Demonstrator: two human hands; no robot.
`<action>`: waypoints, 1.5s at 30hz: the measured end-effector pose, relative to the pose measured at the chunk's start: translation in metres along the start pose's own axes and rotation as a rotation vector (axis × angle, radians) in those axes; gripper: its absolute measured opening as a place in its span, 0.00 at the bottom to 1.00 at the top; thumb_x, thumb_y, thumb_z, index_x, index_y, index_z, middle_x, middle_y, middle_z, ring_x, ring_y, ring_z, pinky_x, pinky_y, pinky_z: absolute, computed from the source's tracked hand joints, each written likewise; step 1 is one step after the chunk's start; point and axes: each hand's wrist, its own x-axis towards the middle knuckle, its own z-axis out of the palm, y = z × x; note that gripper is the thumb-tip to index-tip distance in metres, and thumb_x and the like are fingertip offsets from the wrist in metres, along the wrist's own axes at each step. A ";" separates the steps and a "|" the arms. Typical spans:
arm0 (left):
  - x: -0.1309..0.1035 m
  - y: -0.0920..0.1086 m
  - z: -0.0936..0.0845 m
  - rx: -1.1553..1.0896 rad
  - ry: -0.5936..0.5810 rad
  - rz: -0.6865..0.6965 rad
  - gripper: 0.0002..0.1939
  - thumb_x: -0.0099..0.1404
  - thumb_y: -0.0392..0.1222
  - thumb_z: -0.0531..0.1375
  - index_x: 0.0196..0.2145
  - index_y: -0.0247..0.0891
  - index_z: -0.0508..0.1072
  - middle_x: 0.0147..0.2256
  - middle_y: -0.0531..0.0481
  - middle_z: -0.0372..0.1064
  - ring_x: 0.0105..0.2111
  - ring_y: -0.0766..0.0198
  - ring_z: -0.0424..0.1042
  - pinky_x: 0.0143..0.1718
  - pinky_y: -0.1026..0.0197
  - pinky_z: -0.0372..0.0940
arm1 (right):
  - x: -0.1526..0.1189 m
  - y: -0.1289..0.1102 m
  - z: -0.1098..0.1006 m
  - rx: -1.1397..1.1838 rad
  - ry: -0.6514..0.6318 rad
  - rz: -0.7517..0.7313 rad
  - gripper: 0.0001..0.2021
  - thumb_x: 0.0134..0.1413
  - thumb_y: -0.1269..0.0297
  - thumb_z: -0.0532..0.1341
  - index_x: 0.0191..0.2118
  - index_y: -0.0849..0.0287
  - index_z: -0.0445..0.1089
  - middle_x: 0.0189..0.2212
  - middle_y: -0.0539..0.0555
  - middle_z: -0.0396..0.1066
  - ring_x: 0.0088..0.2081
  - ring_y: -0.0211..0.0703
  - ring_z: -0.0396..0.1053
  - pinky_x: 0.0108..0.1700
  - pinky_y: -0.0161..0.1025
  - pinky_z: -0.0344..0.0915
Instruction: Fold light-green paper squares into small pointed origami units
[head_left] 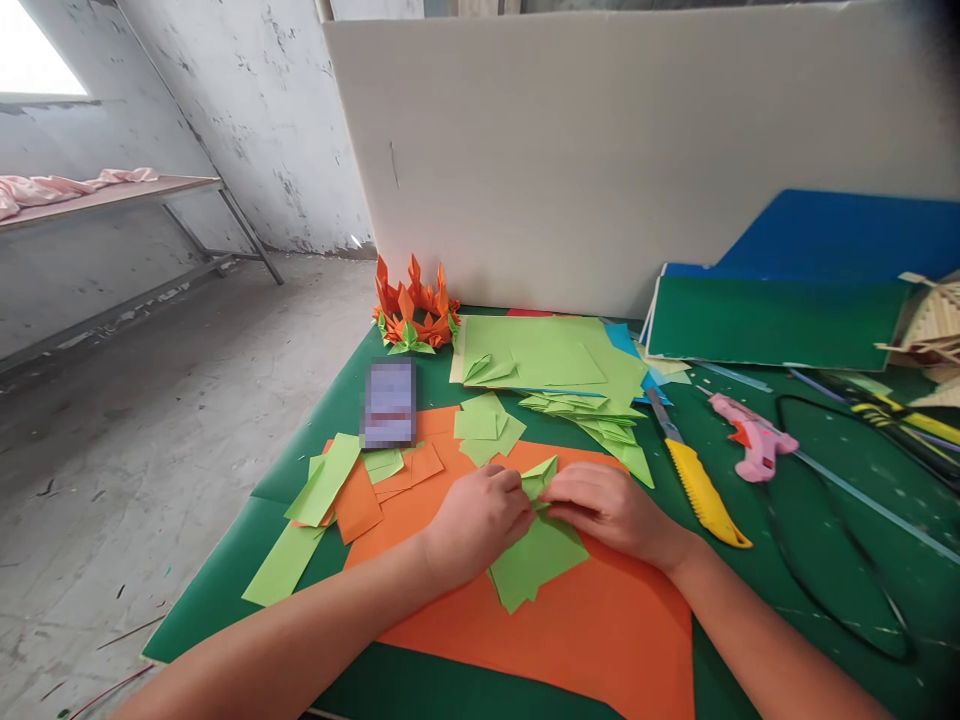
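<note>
My left hand [484, 515] and my right hand [604, 505] pinch a small folded piece of green paper [541, 474] between them, its pointed tip showing above the fingers. Beneath lie green paper squares [534, 565] on a large orange sheet [600, 640]. Both hands are closed, with the fingertips partly hidden. Just beyond them rest more green squares [491, 425]. A stack of folded green paper pieces [600, 418] sits behind my right hand. To the left are loose green strips [285, 565] and small orange paper pieces [358, 508].
An orange and green folded-paper crown [415, 315] stands at the table's back left, behind a blurred phone [388, 403]. On the right lie a yellow utility knife [701, 490], a pink glue gun [754, 437] with its cord, and a green board [776, 320]. A white panel [562, 150] rises behind.
</note>
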 end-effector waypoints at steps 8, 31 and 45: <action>-0.001 -0.002 0.003 -0.112 0.016 -0.037 0.10 0.67 0.38 0.57 0.28 0.36 0.73 0.29 0.50 0.68 0.29 0.63 0.66 0.32 0.61 0.64 | 0.002 0.000 0.002 0.035 -0.014 0.119 0.08 0.65 0.66 0.56 0.35 0.55 0.71 0.33 0.54 0.70 0.38 0.44 0.67 0.39 0.40 0.65; -0.003 -0.004 0.003 -0.250 0.000 -0.211 0.08 0.63 0.35 0.60 0.26 0.35 0.70 0.36 0.48 0.65 0.33 0.62 0.67 0.37 0.59 0.66 | 0.015 -0.011 0.014 0.008 0.024 0.409 0.08 0.56 0.70 0.60 0.28 0.56 0.61 0.28 0.50 0.64 0.34 0.42 0.64 0.33 0.37 0.60; -0.006 -0.003 0.007 -0.304 0.068 -0.210 0.08 0.64 0.34 0.58 0.26 0.36 0.66 0.37 0.46 0.61 0.35 0.61 0.66 0.41 0.56 0.67 | 0.014 -0.012 0.013 0.014 0.027 0.417 0.09 0.55 0.71 0.61 0.27 0.56 0.60 0.27 0.49 0.64 0.33 0.42 0.64 0.33 0.37 0.60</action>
